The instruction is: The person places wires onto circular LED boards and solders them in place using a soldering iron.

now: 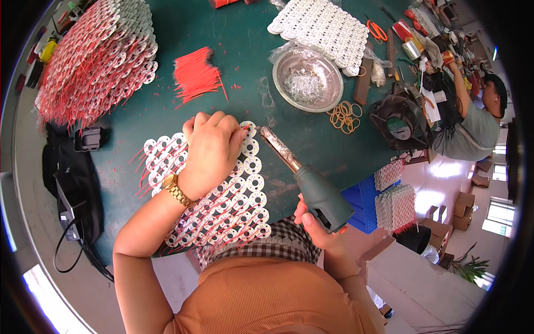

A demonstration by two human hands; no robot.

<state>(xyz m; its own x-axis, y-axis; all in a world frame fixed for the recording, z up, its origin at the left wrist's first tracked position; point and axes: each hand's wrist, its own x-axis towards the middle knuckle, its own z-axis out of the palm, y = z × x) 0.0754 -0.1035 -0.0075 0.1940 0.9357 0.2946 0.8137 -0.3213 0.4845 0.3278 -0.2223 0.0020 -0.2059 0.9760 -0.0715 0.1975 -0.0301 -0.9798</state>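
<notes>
The sheet of linked white round circuit discs threaded with thin red wires (222, 195) lies at the near edge of the dark green worktop (233, 33), partly under the left hand (208, 150), which presses on it with fingers curled, pinching something small at the sheet's far edge. A larger heap of wired white discs (94, 55) fills the far left corner. The grey-handled soldering iron (303, 178) is clenched in the right hand (320, 225), its metal tip just beside the sheet's far right corner. Mid-worktop stand a round metal bowl of silvery bits (307, 79) and a bundle of cut red wires (194, 75).
</notes>
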